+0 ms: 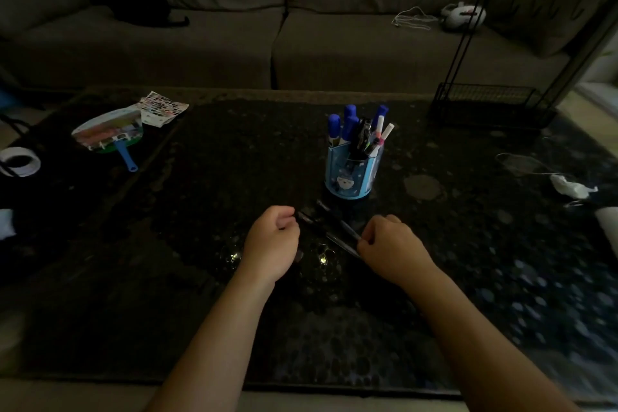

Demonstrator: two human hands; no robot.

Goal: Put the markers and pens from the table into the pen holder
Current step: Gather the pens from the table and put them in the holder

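Note:
A blue pen holder (352, 179) stands near the middle of the dark table (200, 211), filled with several blue-capped markers (347, 125) and white pens. Just in front of it two dark pens (329, 227) lie slanted on the table between my hands. My right hand (389, 251) pinches the near ends of these pens. My left hand (272, 241) is curled at their far-left tips, touching one; whether it grips it is hard to tell in the dim light.
A hand fan (110, 135) and a sticker sheet (164, 107) lie at the left back, a tape roll (20, 160) at the left edge. A black wire rack (488, 104) stands at the right back, crumpled tissue (572, 187) at the right. A sofa (301, 27) runs behind the table.

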